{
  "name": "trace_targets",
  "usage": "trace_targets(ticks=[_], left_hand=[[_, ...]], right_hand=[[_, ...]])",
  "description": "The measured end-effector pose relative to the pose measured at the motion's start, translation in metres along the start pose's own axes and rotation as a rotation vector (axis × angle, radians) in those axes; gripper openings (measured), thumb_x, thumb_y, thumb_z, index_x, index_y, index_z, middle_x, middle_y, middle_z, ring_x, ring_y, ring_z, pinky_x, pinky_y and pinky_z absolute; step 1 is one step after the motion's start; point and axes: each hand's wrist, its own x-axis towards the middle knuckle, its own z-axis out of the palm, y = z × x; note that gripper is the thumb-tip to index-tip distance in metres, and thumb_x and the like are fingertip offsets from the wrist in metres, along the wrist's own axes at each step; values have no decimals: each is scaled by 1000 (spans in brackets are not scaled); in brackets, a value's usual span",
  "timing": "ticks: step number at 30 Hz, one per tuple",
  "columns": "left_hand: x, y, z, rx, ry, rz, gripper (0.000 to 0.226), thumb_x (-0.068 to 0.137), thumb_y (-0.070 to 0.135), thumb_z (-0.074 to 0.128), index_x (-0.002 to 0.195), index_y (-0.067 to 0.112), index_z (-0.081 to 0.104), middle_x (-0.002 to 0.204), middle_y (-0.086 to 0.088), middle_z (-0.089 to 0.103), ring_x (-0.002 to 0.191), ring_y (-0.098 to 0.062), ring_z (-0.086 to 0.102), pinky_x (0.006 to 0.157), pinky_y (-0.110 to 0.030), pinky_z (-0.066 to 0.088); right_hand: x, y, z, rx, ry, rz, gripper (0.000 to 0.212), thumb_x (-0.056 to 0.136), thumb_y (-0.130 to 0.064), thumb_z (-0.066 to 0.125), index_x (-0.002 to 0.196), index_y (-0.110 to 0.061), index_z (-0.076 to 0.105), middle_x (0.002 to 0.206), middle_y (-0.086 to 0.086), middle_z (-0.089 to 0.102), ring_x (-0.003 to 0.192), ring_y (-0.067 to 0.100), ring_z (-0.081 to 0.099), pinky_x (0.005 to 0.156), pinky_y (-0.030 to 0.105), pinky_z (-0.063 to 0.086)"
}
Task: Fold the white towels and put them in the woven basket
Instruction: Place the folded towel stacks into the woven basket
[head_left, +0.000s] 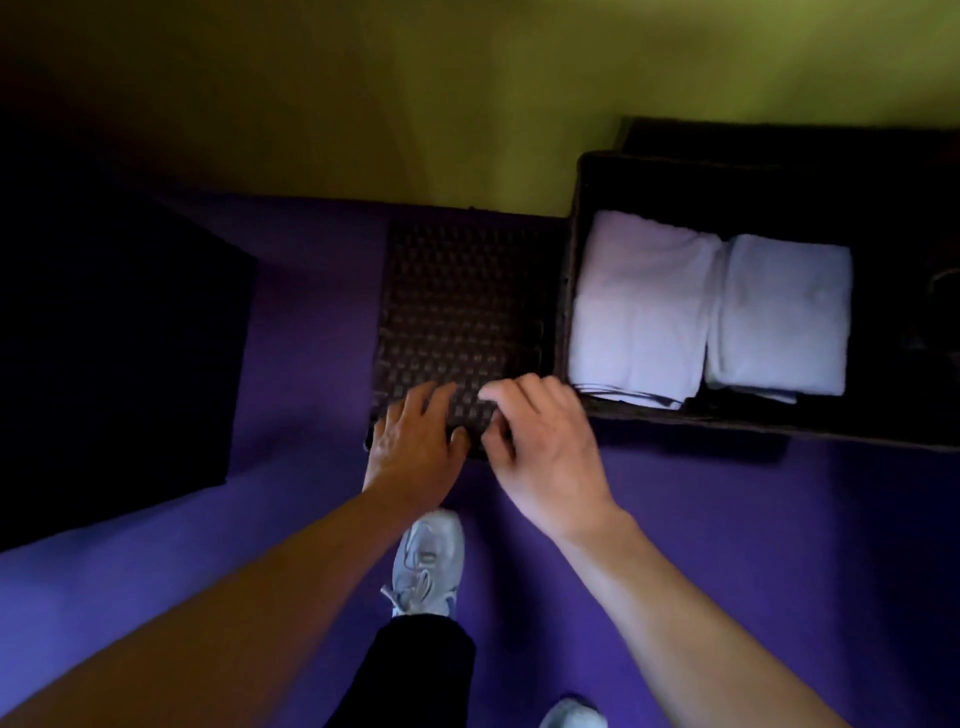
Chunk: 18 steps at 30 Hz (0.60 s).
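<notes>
Both hands, left hand (415, 441) and right hand (540, 441), grip the woven lid's (457, 301) near edge. Risk: lid snags basket (566, 291) rim just right of grip, disturbing folded towels (711, 306).

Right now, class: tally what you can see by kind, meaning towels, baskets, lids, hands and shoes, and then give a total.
Folded white towels: 2
Woven basket: 1
Woven lid: 1
Hands: 2, left hand, right hand
Shoes: 2
Total: 8

Purple floor (727, 519), green wall (415, 104)
</notes>
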Motion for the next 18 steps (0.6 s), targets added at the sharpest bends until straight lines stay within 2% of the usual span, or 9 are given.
trace_targets(ticks=[4, 8, 11, 15, 18], left_hand=[[-10, -38, 29, 29, 28, -14, 58, 96, 34, 56, 149, 23, 37, 148, -2, 41, 128, -31, 47, 108, -48, 40], [5, -79, 71, 54, -37, 74, 59, 96, 31, 56, 151, 21, 39, 155, -6, 37, 130, -33, 46, 107, -50, 43], [28, -101, 95, 99, -115, 85, 64, 97, 33, 54, 156, 27, 29, 164, -7, 22, 141, -34, 36, 113, -49, 37], [62, -118, 113, 144, -172, 71, 73, 98, 40, 53, 159, 37, 14, 168, -9, 4, 150, -36, 17, 120, -49, 28], [74, -130, 125, 78, -264, 33, 77, 97, 44, 54, 158, 43, 7, 168, -6, -8, 153, -36, 7, 123, -49, 21]], right_hand=[[-33, 6, 52, 4, -133, 42, 36, 83, -21, 57, 119, -19, 63, 101, 2, 60, 95, 25, 53, 89, 40, 46], [-43, 37, 109, -37, -400, 396, 58, 93, -28, 56, 148, -17, 41, 130, 9, 53, 119, 32, 50, 105, 43, 41], [-35, 67, 140, -99, -487, 557, 63, 97, -37, 51, 153, -15, 30, 143, 14, 45, 129, 34, 45, 108, 43, 38], [-14, 97, 165, -132, -448, 729, 63, 98, -40, 50, 150, -10, 31, 143, 18, 45, 130, 39, 49, 107, 44, 40], [-1, 111, 185, 13, -337, 914, 73, 96, -47, 55, 152, -10, 26, 148, 19, 41, 133, 41, 47, 107, 45, 41]])
